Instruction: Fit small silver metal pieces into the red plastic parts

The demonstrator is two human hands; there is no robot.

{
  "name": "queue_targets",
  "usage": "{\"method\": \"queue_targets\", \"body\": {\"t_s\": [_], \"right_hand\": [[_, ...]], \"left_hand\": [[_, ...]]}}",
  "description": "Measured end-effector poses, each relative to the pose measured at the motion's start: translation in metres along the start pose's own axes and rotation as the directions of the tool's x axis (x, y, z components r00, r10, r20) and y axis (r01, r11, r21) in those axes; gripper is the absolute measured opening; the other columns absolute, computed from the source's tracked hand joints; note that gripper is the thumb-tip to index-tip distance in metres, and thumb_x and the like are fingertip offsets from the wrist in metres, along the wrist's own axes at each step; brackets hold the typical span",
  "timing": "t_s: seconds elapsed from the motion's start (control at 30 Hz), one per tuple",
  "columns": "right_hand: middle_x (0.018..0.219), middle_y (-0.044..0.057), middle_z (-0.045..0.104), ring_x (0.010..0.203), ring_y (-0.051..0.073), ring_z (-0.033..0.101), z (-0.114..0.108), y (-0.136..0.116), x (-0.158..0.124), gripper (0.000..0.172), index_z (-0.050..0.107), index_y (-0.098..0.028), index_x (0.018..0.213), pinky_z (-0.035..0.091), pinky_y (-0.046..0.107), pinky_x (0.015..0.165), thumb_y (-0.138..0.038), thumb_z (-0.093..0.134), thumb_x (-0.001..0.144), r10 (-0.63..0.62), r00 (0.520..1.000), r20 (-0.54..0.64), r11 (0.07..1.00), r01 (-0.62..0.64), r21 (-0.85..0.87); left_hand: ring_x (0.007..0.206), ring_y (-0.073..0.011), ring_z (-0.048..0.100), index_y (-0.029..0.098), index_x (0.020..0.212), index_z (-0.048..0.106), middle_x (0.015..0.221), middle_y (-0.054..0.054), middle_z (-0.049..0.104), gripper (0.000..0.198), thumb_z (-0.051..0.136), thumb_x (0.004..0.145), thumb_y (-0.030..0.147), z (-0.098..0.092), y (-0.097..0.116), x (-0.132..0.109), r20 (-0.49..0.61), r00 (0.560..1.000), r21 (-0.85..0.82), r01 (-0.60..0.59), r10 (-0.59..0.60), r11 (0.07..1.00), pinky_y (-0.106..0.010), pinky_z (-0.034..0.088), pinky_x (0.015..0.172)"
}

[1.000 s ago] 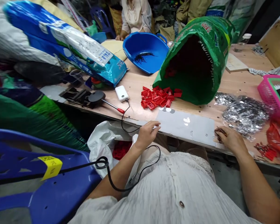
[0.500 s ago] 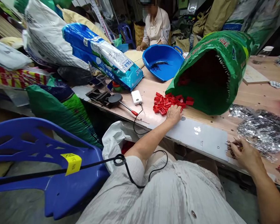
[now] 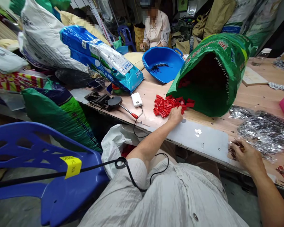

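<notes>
My left hand (image 3: 175, 115) reaches onto a heap of small red plastic pieces (image 3: 166, 104) spilled from the mouth of a green sack (image 3: 215, 72) lying on its side; the fingers curl down on the pieces. My right hand (image 3: 242, 154) rests at the front table edge, pinching a bunch of thin dark pins (image 3: 232, 151) beside a grey metal plate (image 3: 203, 140).
A blue basin (image 3: 163, 63) with dark pins, a white power bank (image 3: 136, 99), a red-handled tool (image 3: 115, 102) and silvery bags (image 3: 262, 129) lie on the wooden table (image 3: 251, 97). A person sits behind the basin. A blue plastic chair (image 3: 38, 164) stands at my left.
My left hand went from the near table edge forward onto the red pieces. My right hand stayed at the plate's right end, and my head turned left.
</notes>
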State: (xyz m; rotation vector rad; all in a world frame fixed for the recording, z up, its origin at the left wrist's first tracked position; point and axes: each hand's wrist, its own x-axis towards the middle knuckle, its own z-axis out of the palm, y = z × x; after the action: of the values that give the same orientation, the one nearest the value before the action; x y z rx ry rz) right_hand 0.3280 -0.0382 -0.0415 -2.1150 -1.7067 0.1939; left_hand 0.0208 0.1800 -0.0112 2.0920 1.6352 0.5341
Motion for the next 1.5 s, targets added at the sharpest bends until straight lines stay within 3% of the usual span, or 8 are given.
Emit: {"method": "queue_targets", "body": {"t_s": [0.23, 0.33, 0.4, 0.47, 0.67, 0.93, 1.17, 1.5], "right_hand": [[0.099, 0.007, 0.073, 0.084, 0.031, 0.067, -0.011, -0.005, 0.002, 0.032, 0.066, -0.027, 0.102, 0.047, 0.039, 0.068, -0.049, 0.049, 0.086, 0.133, 0.991, -0.012, 0.989, -0.132, 0.068], [0.099, 0.008, 0.072, 0.085, 0.030, 0.067, -0.014, -0.021, 0.003, 0.031, 0.065, -0.026, 0.100, 0.046, 0.038, 0.068, -0.050, 0.052, 0.085, 0.134, 0.989, -0.063, 0.984, -0.125, 0.129], [0.098, 0.007, 0.072, 0.084, 0.027, 0.066, -0.015, -0.041, 0.003, 0.030, 0.065, -0.025, 0.099, 0.047, 0.036, 0.070, -0.050, 0.056, 0.084, 0.114, 0.989, -0.096, 0.967, -0.088, 0.239], [0.092, 0.006, 0.071, 0.078, 0.022, 0.065, -0.016, -0.065, 0.002, 0.029, 0.065, -0.023, 0.096, 0.048, 0.032, 0.068, -0.049, 0.057, 0.085, 0.069, 0.993, -0.093, 0.940, -0.034, 0.338], [0.081, 0.004, 0.069, 0.058, 0.013, 0.052, -0.016, -0.129, 0.002, 0.026, 0.066, -0.021, 0.092, 0.043, 0.027, 0.055, -0.046, 0.058, 0.087, -0.100, 0.995, -0.030, 0.878, 0.103, 0.468], [0.081, 0.003, 0.071, 0.059, 0.014, 0.056, -0.012, -0.170, -0.001, 0.022, 0.067, -0.022, 0.093, 0.044, 0.026, 0.055, -0.041, 0.056, 0.090, -0.286, 0.957, 0.046, 0.817, 0.219, 0.533], [0.084, 0.003, 0.071, 0.064, 0.015, 0.060, -0.015, -0.177, -0.001, 0.015, 0.065, -0.023, 0.091, 0.047, 0.027, 0.060, -0.036, 0.057, 0.091, -0.326, 0.944, -0.051, 0.822, 0.310, 0.478], [0.083, 0.004, 0.067, 0.074, 0.019, 0.062, -0.008, -0.183, -0.002, 0.012, 0.063, -0.024, 0.092, 0.048, 0.032, 0.066, -0.029, 0.052, 0.094, -0.460, 0.887, -0.037, 0.782, 0.425, 0.456]], "left_hand": [[0.086, -0.0172, 0.068, 0.016, 0.122, 0.056, 0.099, -0.011, 0.069, 0.035, 0.057, 0.087, 0.017, -0.020, -0.006, -0.030, 0.141, 0.990, -0.483, 0.082, -0.015, 0.872, -0.035, 0.055, 0.082], [0.089, -0.0149, 0.069, 0.019, 0.125, 0.056, 0.113, -0.012, 0.067, 0.039, 0.061, 0.086, 0.022, -0.024, -0.008, -0.063, 0.298, 0.948, -0.884, 0.229, 0.112, 0.408, -0.033, 0.055, 0.085], [0.091, -0.0151, 0.068, 0.024, 0.127, 0.056, 0.121, -0.011, 0.065, 0.050, 0.070, 0.079, 0.023, -0.026, -0.007, -0.085, 0.367, 0.906, -0.930, 0.357, 0.211, 0.087, -0.032, 0.055, 0.086], [0.094, -0.0156, 0.068, 0.028, 0.130, 0.054, 0.127, -0.010, 0.063, 0.060, 0.076, 0.074, 0.023, -0.030, -0.005, -0.103, 0.401, 0.878, -0.909, 0.417, 0.260, -0.007, -0.032, 0.054, 0.085], [0.090, -0.0186, 0.071, 0.025, 0.120, 0.057, 0.117, -0.010, 0.068, 0.060, 0.084, 0.067, 0.029, -0.030, 0.002, -0.128, 0.359, 0.908, -0.929, 0.369, 0.215, -0.009, -0.037, 0.055, 0.087], [0.099, -0.0194, 0.069, 0.021, 0.111, 0.059, 0.107, -0.007, 0.072, 0.057, 0.087, 0.062, 0.030, -0.012, 0.010, -0.147, -0.010, 0.990, -0.967, -0.046, 0.144, 0.252, -0.037, 0.054, 0.093], [0.117, -0.0215, 0.063, 0.021, 0.104, 0.067, 0.109, -0.007, 0.072, 0.037, 0.080, 0.072, 0.033, -0.015, 0.016, -0.161, -0.233, 0.961, -0.794, -0.277, 0.151, 0.541, -0.038, 0.049, 0.104], [0.095, -0.0178, 0.072, 0.024, 0.105, 0.064, 0.109, -0.003, 0.074, 0.032, 0.076, 0.077, 0.031, -0.011, 0.023, -0.169, -0.342, 0.908, -0.623, -0.412, 0.241, 0.665, -0.049, 0.042, 0.114]]}}
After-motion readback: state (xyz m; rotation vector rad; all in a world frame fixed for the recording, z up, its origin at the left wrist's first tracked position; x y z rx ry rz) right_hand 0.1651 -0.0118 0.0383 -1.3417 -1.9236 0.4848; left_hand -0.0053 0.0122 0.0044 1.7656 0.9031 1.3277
